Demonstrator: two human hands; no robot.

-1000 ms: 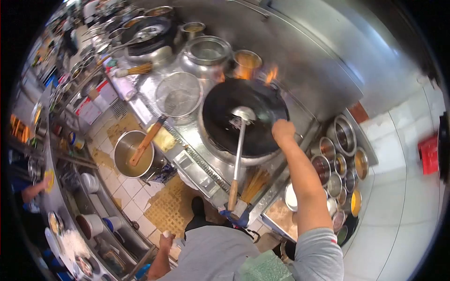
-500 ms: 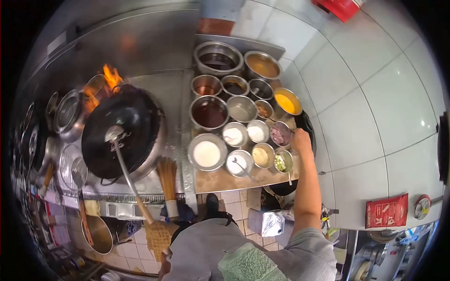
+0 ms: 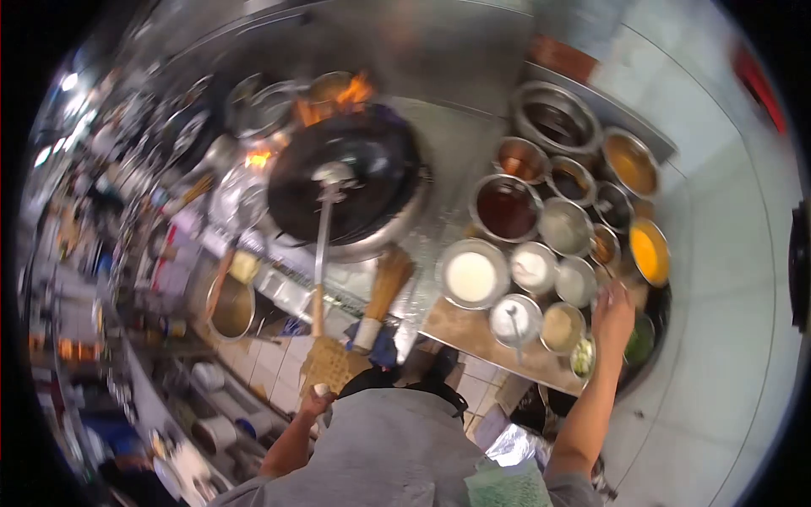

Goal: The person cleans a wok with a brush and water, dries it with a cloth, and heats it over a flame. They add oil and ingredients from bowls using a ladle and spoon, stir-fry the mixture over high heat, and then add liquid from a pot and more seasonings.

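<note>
My right hand (image 3: 614, 311) is closed over the small bowls at the right of the counter, fingertips at the thin handle of a spoon (image 3: 610, 273) that leans in a bowl of brown seasoning (image 3: 604, 245). The hand covers the bowl beneath it. Beside the wrist sits a bowl of chopped pale-green vegetable (image 3: 583, 357). Down by my waist, my left hand (image 3: 314, 406) is closed, with a small pale tip at its fingers; I cannot tell what it holds. Just above is a tan patterned cloth (image 3: 332, 365). A ladle (image 3: 323, 245) rests in the black wok (image 3: 372, 177), its wooden handle reaching the cloth.
Flames (image 3: 353, 91) rise behind the wok. A bamboo brush (image 3: 391, 275) leans at the stove's front edge. Bowls of dark red sauce (image 3: 508, 208), white powder (image 3: 515, 321) and yellow liquid (image 3: 650, 252) crowd the counter. A pot (image 3: 230, 308) stands lower left.
The camera view has swung left, so wok and bowls appear further right. My right hand has shifted from the rim of the purplish bowl to over it. My left hand shows more fully.
</note>
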